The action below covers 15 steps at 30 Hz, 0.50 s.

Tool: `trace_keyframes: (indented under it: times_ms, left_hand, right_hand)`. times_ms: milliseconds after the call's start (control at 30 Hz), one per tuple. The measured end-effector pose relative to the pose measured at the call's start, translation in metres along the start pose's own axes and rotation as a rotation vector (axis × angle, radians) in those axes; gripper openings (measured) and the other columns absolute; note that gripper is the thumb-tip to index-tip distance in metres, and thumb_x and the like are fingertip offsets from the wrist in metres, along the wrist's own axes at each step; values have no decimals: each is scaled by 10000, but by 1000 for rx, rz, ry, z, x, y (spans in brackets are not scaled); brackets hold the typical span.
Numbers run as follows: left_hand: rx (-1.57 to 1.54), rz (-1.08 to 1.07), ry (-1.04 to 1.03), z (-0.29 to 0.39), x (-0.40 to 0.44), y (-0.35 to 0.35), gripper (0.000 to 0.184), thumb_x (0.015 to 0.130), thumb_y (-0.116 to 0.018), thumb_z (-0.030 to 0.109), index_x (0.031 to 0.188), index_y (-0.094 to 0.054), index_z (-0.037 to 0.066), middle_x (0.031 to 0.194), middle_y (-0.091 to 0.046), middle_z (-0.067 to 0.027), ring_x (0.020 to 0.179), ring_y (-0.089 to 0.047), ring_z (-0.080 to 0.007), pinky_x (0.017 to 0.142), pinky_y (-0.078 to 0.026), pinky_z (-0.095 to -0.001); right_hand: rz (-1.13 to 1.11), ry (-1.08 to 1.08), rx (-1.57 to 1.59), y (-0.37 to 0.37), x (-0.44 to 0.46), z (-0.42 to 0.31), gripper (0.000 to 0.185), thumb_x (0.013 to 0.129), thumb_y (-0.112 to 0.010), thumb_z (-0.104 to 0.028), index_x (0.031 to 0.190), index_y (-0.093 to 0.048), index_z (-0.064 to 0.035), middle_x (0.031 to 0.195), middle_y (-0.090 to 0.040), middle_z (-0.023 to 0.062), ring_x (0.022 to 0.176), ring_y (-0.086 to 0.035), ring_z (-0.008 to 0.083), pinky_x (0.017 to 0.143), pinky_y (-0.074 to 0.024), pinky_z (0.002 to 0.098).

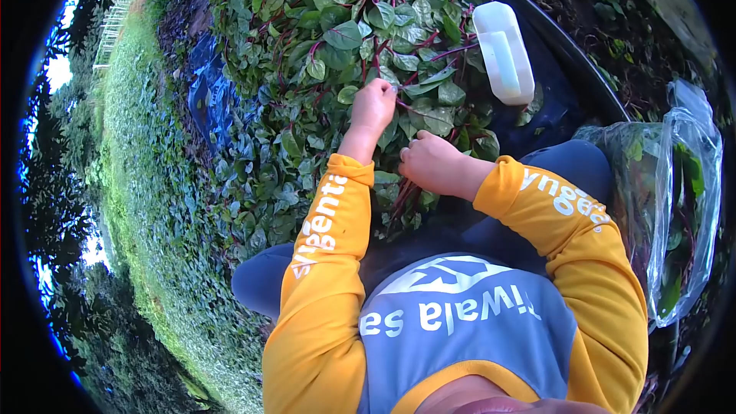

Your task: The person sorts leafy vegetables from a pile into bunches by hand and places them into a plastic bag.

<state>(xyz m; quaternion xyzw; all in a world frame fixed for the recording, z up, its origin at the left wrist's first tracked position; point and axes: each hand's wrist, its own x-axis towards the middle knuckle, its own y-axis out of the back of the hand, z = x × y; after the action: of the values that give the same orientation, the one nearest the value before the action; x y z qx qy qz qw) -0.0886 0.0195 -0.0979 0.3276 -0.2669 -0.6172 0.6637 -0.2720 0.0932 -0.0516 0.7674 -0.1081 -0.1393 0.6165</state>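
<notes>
With left hand (373, 107) folded in among red-stemmed greens (345, 34), heaped from centre to far edge; cannot tell whether gripping any. With right hand (433, 162), just nearer and to right, curled against stems (408, 198) at heap's near side; cannot tell whether gripping. Beside greens, at far right: white container (504, 54). At right edge: clear bag (696, 124) with leaves (690, 170) inside.

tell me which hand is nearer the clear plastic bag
The right hand, on the same side as the bag; the left hand reaches farther forward, over the leaves.
</notes>
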Motion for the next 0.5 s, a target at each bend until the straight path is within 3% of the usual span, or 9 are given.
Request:
trace_keyframes:
  times_ms: [33, 100, 233, 300, 433, 500]
  left_hand:
    - [-180, -20, 119, -7, 5, 9, 198, 923, -698, 202, 976, -676, 12, 834, -733, -158, 744, -724, -275, 680, -576, -384]
    - [-659, -45, 313, -13, 0, 39, 195, 942, -718, 180, 1045, -650, 30, 849, -700, -47, 734, -692, -119, 633, -580, -273]
    - [-950, 127, 443, -20, -6, 94, 210, 938, -729, 159, 1054, -561, 106, 872, -664, -18, 709, -673, -149, 648, -594, -311]
    - [-1011, 189, 417, -31, -6, 116, 252, 928, -717, 95, 1093, -526, 94, 875, -622, -22, 687, -618, -134, 605, -571, -324]
    - [-833, 259, 232, -50, -1, 143, 399, 876, -737, 9, 1195, -505, 75, 877, -632, -35, 710, -603, -117, 639, -509, -271]
    - [-473, 112, 93, -46, -5, 142, 539, 836, -752, -13, 1287, -463, 43, 907, -657, -54, 756, -621, -125, 689, -502, -263]
  right_hand:
    - [27, 7, 5, 2, 0, 0, 77, 827, -641, -191, 844, -713, -169, 886, -693, 18, 881, -694, 205, 795, -480, 364]
    - [20, 10, 3, 5, 1, 0, 81, 825, -650, -196, 854, -724, -178, 900, -696, 10, 897, -692, 198, 801, -471, 362]
    - [45, 15, -29, 8, 3, 1, 82, 816, -662, -195, 863, -729, -187, 893, -684, -3, 904, -682, 191, 814, -461, 360]
    - [45, 28, -16, 9, 3, 2, 82, 813, -663, -189, 865, -726, -183, 894, -678, 2, 903, -676, 196, 830, -456, 361]
    - [63, 34, -19, 15, 7, 6, 84, 807, -669, -186, 867, -725, -174, 938, -674, 22, 944, -666, 197, 860, -448, 359]
    - [163, 45, -13, 24, 6, 8, 87, 805, -672, -187, 872, -727, -174, 970, -658, 16, 950, -654, 187, 851, -448, 353]
